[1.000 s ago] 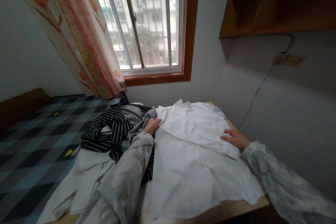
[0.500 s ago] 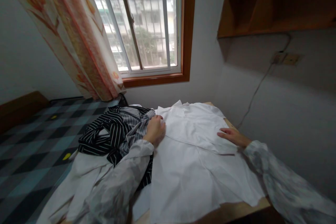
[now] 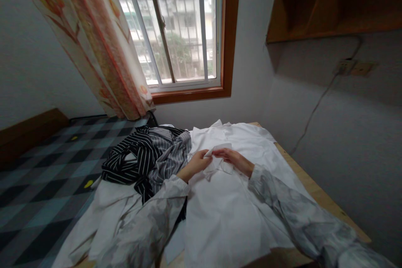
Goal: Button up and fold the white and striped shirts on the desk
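A white shirt (image 3: 224, 213) lies spread over a wooden table, its collar end towards the window. Around its middle, my left hand (image 3: 197, 164) pinches a raised fold of the white cloth between thumb and fingers. My right hand (image 3: 235, 160) comes in from the other side, fingers close together on the same bunched cloth, almost touching the left fingertips. Part of the fold is hidden behind the fingers. Left of the shirt, a heap of black and grey striped clothing (image 3: 135, 157) lies close to my left forearm.
More white clothing (image 3: 113, 205) lies under and in front of the striped heap. The wooden table (image 3: 329, 201) shows along the right edge. A checked bed (image 3: 37, 192) is on the left. Beyond are a curtain (image 3: 103, 50), a window, a wall shelf (image 3: 314, 21) and a socket with a cable.
My right hand has moved left from the shirt's right side to its middle. My left hand has come slightly right, and cloth is now raised and bunched between both hands.
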The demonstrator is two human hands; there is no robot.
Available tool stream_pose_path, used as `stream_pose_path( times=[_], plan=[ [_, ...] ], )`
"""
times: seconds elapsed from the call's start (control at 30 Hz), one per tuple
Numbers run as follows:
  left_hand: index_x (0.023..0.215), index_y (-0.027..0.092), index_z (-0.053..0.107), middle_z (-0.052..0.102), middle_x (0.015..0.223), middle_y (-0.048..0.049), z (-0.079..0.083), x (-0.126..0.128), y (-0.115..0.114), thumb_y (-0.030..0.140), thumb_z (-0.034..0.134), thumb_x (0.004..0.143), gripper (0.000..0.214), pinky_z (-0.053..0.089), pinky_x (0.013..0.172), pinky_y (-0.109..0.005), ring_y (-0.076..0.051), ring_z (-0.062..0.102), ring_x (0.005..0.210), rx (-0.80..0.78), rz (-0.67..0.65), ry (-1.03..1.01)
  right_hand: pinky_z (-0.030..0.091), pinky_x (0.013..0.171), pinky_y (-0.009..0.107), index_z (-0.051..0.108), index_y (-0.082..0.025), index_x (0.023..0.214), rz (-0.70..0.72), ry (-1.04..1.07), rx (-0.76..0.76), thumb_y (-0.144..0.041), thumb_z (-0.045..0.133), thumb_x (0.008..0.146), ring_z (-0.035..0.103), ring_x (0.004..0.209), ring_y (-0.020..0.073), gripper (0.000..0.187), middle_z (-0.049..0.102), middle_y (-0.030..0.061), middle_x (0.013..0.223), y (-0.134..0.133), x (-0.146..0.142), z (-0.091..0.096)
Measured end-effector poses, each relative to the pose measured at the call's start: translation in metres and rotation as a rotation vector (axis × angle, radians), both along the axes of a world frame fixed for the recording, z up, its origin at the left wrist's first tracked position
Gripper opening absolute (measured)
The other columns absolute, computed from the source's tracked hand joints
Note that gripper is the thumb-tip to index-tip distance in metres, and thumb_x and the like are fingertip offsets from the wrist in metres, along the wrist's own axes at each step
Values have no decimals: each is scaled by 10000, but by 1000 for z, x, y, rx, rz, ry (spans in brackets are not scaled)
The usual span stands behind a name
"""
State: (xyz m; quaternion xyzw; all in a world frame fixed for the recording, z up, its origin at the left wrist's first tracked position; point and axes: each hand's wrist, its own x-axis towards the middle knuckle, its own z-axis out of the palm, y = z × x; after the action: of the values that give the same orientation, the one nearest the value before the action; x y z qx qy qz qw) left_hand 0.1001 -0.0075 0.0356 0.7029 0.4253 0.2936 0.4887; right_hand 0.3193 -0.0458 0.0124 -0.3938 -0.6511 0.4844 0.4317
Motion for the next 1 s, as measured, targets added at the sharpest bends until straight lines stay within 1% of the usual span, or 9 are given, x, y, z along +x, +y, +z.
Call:
stream_pose_path(
  times=[0.13, 0.27, 0.33, 0.43, 0.57, 0.7, 0.83, 0.93, 1.0],
  plan=[
    [986, 135, 769, 764, 851, -67, 23, -48, 14, 413, 722, 756, 365, 494, 642, -272, -205, 669, 725, -59, 248, -59, 490, 1163, 498, 754, -244, 1260, -109, -30, -37, -667, 613, 987, 655, 1332, 307, 524, 736, 107, 1409, 2, 34, 0],
    [1023, 148, 744, 739, 795, -30, 70, -131, 28, 507, 744, 721, 469, 457, 586, -249, -181, 628, 655, 42, 563, -69, 464, 1178, 497, 734, -233, 1204, -422, -321, 46, -616, 734, 863, 653, 1305, 313, 512, 742, 115, 1339, 14, 109, -14],
    [1005, 149, 744, 727, 766, -10, 94, -175, 30, 485, 738, 724, 438, 451, 589, -240, -178, 623, 652, 110, 679, 81, 427, 1211, 489, 709, -227, 1209, -637, -504, 53, -575, 771, 812, 632, 1325, 319, 531, 726, 129, 1352, 20, 155, -25],
    [978, 152, 734, 711, 767, -5, 120, -230, 30, 448, 677, 814, 344, 433, 611, -235, -185, 620, 680, 262, 759, 428, 467, 1158, 483, 673, -175, 1283, -899, -682, -110, -543, 796, 779, 652, 1283, 351, 635, 711, 192, 1353, 27, 218, -42],
    [1055, 155, 711, 734, 912, -57, 131, -276, 37, 414, 668, 879, 316, 469, 728, -263, -223, 634, 816, 340, 907, 851, 506, 1071, 479, 674, -109, 1338, -1073, -759, -292, -622, 792, 778, 673, 1245, 404, 768, 703, 273, 1351, 27, 275, -62],
    [1235, 164, 666, 744, 1197, -135, 129, -287, 45, 453, 658, 909, 436, 545, 888, -377, -304, 671, 1013, 330, 944, 1052, 549, 929, 442, 776, -140, 1158, -955, -729, -377, -672, 707, 824, 739, 1050, 368, 632, 791, 212, 1135, 25, 291, -75],
    [1282, 121, 639, 674, 1379, -219, 126, -262, 42, 420, 629, 897, 488, 530, 1044, -498, -398, 650, 1201, 576, 838, 1109, 552, 883, 404, 828, -195, 1048, -961, -698, -281, -637, 714, 799, 743, 987, 331, 520, 816, 160, 1026, 30, 283, -78],
    [1295, 162, 655, 677, 1398, -196, 120, -225, 34, 450, 585, 901, 493, 478, 1150, -495, -392, 624, 1289, 745, 611, 905, 556, 893, 418, 840, -171, 1069, -1015, -654, -275, -655, 741, 761, 739, 1011, 347, 582, 810, 189, 1086, 38, 272, -74],
    [1276, 208, 686, 686, 1415, -161, 114, -198, 28, 488, 581, 908, 474, 433, 1215, -459, -359, 593, 1358, 718, 346, 753, 564, 878, 434, 847, -144, 1031, -1070, -580, -303, -638, 770, 722, 738, 987, 362, 588, 807, 204, 1059, 45, 264, -69]
  ],
)
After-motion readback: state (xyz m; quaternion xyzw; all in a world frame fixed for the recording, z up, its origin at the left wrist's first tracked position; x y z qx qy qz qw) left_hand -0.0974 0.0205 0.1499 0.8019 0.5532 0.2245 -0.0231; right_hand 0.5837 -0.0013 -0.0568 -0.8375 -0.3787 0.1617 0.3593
